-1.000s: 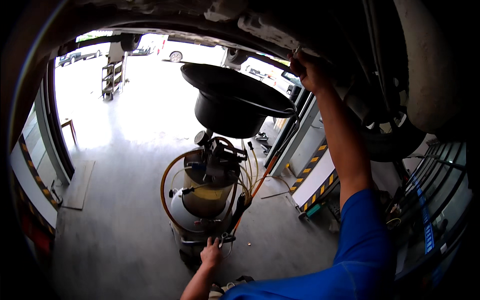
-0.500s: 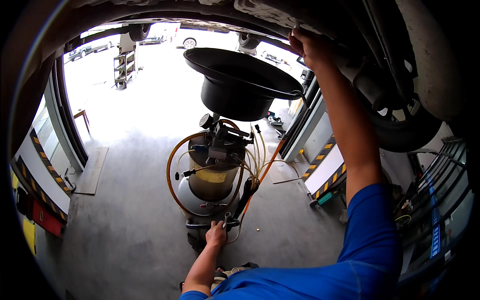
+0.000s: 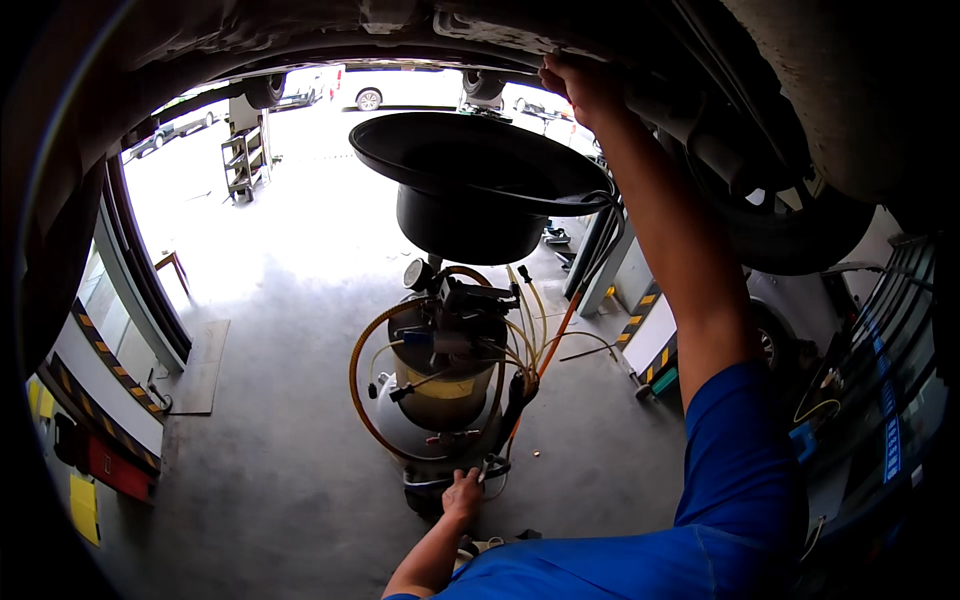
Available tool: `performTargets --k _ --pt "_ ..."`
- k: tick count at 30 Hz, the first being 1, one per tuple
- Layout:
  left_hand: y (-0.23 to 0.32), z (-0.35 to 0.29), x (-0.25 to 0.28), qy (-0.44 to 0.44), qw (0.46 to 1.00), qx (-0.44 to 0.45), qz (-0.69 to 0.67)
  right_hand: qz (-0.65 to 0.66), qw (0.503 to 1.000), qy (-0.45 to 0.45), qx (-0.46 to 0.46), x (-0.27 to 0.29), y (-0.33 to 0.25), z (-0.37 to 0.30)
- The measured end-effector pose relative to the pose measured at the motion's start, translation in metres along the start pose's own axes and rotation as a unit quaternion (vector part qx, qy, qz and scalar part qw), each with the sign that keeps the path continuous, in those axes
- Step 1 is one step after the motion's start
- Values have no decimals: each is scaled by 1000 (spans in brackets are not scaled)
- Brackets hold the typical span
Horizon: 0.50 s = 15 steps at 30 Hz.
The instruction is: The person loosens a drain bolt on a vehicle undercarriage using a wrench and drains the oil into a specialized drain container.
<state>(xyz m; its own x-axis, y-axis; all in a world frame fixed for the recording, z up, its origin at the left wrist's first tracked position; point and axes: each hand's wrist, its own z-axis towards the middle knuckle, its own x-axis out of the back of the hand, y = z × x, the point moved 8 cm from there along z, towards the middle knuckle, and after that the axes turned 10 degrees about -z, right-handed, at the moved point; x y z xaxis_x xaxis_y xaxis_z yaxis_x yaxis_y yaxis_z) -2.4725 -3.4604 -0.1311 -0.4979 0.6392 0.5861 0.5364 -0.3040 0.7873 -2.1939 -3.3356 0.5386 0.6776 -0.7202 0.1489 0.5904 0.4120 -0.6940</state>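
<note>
My right arm reaches up to the dark underside of a raised car (image 3: 400, 25). My right hand (image 3: 580, 88) is closed against that underside, its fingers bunched; what they grip is hidden. Low down, my left hand (image 3: 463, 495) is closed on a metal wrench (image 3: 489, 468), whose end pokes out beside the base of an oil drainer (image 3: 440, 400). A wide black drain pan (image 3: 470, 225) tops this drainer, below and left of my right hand. Thin yellowish hoses (image 3: 525, 335) and a round gauge (image 3: 417, 274) sit on its body.
A car wheel (image 3: 790, 225) hangs at upper right. Striped lift bases (image 3: 645, 330) flank the bay, with a red box (image 3: 115, 465) at left. A shelf rack (image 3: 243, 160) stands toward the bright opening. One small object (image 3: 536, 453) lies on the floor.
The view has shifted, so the drainer and pan appear lower and slightly right. My right hand appears farther left along the underside, still closed; my left hand keeps the wrench near the drainer's base.
</note>
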Motion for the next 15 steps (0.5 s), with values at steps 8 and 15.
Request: performTargets --k 8,15 --pt "2 -18 -1 -48 994 -96 5 95 991 -5 -97 -27 6 44" --pt "19 -37 17 -130 989 -69 -20 77 983 -23 -164 -31 19 68"
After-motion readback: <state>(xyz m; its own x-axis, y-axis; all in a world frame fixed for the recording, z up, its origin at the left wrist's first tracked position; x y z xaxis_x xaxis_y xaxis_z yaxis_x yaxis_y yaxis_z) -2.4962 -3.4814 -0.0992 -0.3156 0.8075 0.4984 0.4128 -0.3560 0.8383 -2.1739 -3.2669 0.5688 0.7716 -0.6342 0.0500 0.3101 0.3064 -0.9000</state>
